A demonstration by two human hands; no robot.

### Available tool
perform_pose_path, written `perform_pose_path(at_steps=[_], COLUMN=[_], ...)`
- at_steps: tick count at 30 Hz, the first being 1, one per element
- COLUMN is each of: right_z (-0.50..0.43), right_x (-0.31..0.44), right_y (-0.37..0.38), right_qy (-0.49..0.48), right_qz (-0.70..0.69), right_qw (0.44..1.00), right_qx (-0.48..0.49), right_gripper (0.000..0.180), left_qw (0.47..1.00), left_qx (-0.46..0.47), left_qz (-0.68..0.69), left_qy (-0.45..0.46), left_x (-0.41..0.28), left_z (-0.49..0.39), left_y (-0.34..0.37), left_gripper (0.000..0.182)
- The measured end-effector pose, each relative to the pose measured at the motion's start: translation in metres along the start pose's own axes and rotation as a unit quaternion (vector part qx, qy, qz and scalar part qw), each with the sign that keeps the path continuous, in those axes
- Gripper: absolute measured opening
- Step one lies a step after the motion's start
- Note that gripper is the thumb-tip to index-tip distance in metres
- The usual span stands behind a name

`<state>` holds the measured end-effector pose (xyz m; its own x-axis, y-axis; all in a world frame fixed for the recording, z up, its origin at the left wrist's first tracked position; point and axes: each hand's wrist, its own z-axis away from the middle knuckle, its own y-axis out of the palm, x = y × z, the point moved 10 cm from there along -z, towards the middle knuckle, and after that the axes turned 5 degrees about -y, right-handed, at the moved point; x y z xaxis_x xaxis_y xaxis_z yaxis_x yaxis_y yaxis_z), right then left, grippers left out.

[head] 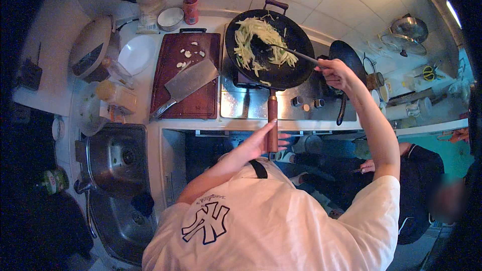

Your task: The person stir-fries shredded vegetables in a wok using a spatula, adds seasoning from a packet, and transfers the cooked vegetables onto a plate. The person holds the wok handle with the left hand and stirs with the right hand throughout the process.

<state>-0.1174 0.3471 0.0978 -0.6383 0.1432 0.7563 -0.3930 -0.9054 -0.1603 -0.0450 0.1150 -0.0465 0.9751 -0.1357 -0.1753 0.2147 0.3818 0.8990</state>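
A black wok (pixel 301 60) sits on the stove with pale shredded vegetables (pixel 260 32) in it. My right hand (pixel 335 73) grips the dark handle of a spatula (pixel 301 55), whose head is among the shreds. At the wok's brown wooden handle (pixel 272 109), my left hand (pixel 260 141) holds loosely, thumb against the side and fingers stretched out beneath and beyond it. Left of the stove, a brown cutting board (pixel 188 107) carries a cleaver (pixel 192 81) and several white pieces (pixel 188 54) that look like garlic.
A second dark pan (pixel 344 52) stands at the right. White bowl (pixel 137 54), red-capped bottle (pixel 191 7) and small bowl (pixel 170 19) are on the left counter. The double sink (pixel 113 192) lies at lower left. Another person (pixel 418 195) sits behind me at right.
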Motion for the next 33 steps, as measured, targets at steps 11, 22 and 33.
perform_pose_path(at_steps=[11,22,33], right_z=[0.09,0.038,0.055], right_x=[0.074,0.03,0.056], right_y=[-0.011,0.002,-0.043], right_qy=[0.071,0.154,-0.057], right_qz=[0.384,-0.086,0.504], right_qw=[0.917,0.984,0.861], right_qx=[0.081,0.035,-0.033], right_gripper=[0.034,0.032,0.029], left_qw=[0.997,0.994,0.994], left_qx=[-0.067,-0.092,-0.087], left_qz=[0.039,0.048,0.063], left_qy=[0.017,0.03,0.024], left_x=[0.016,0.015,0.021], left_z=[-0.024,-0.019,-0.019], left_y=[0.018,0.024,0.037], left_gripper=[0.022,0.023,0.024])
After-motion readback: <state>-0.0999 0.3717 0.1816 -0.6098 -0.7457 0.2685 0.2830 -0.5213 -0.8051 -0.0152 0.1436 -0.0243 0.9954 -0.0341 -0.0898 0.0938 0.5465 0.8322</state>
